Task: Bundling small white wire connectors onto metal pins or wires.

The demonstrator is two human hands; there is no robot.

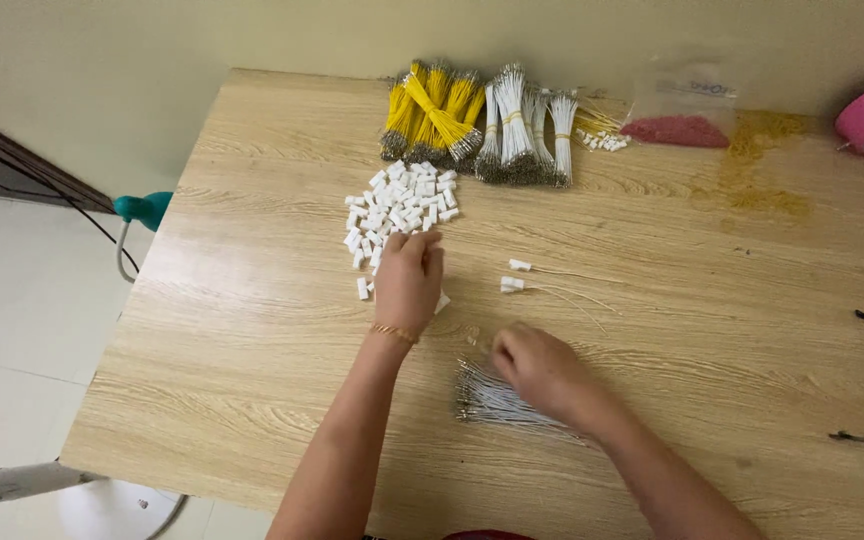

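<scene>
Both forearms are bare to the edge of view, with no sleeves showing. The left grip (408, 278) has a thin gold-coloured bracelet (393, 331) just behind it at the wrist, a fine chain of small links. The right grip (542, 368) wears nothing: no ring, watch or band. Fingernails look short and unpainted, though they are small in view.

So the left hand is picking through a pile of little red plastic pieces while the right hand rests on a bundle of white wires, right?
Not quite: the head view shows the little plastic pieces are white, not red. The left hand is at that pile, and the right hand does rest on the bundle of white wires.
</scene>
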